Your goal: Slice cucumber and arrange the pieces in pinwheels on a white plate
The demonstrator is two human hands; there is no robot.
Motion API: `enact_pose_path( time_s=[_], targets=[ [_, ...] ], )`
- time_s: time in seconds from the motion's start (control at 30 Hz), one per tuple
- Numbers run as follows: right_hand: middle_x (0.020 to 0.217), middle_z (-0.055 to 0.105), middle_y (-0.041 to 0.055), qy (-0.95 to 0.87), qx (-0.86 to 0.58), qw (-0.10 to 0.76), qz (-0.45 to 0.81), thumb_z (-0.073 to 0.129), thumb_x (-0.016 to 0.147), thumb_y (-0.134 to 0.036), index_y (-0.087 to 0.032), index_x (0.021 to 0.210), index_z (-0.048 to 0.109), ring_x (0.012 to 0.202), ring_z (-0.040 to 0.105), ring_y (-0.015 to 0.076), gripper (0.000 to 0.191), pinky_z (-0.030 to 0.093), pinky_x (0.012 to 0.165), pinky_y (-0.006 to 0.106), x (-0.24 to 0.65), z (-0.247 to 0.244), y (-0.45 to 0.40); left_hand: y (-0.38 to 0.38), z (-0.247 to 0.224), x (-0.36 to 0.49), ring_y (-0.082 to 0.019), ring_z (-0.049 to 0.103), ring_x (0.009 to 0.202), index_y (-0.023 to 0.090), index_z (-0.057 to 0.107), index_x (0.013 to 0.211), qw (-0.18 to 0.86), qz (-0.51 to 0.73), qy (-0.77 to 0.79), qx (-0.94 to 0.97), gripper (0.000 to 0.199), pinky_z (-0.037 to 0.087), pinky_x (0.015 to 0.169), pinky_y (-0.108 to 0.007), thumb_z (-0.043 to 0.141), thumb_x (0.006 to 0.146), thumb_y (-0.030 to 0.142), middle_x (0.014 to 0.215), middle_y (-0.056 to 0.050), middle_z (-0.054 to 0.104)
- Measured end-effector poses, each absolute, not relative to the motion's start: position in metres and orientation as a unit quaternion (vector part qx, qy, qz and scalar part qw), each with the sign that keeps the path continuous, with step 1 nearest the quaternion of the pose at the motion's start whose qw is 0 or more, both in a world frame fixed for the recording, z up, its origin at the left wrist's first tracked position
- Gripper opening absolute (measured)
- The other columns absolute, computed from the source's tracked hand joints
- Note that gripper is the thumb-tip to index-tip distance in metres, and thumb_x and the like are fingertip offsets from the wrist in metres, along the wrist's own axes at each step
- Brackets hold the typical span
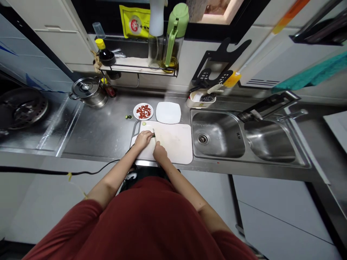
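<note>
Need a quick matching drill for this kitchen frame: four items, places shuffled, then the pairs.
Items:
1. cutting board
2. pot
3. red-bits plate
4. green-capped bottle

Places:
A. on the wall shelf
B. under both hands
C. far left of the counter, by the stove
D. just behind the board, left of the white plate

Pairs: 1-B, 2-C, 3-D, 4-A

The left hand presses a dark green vegetable on the board; the right hand holds a knife.

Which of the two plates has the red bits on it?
The round plate, left of the bare square plate; both sit behind the cutting board.
</note>
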State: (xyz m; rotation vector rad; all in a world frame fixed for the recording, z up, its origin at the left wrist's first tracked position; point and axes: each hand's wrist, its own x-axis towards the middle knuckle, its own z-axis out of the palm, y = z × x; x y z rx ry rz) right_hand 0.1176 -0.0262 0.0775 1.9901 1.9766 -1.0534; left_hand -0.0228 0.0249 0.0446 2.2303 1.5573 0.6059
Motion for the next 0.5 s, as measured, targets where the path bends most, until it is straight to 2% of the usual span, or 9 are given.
enact_pose_path(
  time_s=[0.5],
  targets=[
    [0.100,0.063,0.0159,0.656,0.665,0.095,-0.344,0.037,0.087,-0.007,-0.012,0.122,0.037,0.098,0.062,0.0255,0.036,0.046,0.078,0.033,0.127,0.081,-0.050,0.025,0.044,-0.022,-0.018,0.058,0.097,0.021,0.068,0.102,0.177,0.213,0.550,0.788,0.024,0.045,0.089,-0.032,0.047,0.090,0.023,0.101,-0.006,0.066]
  ],
)
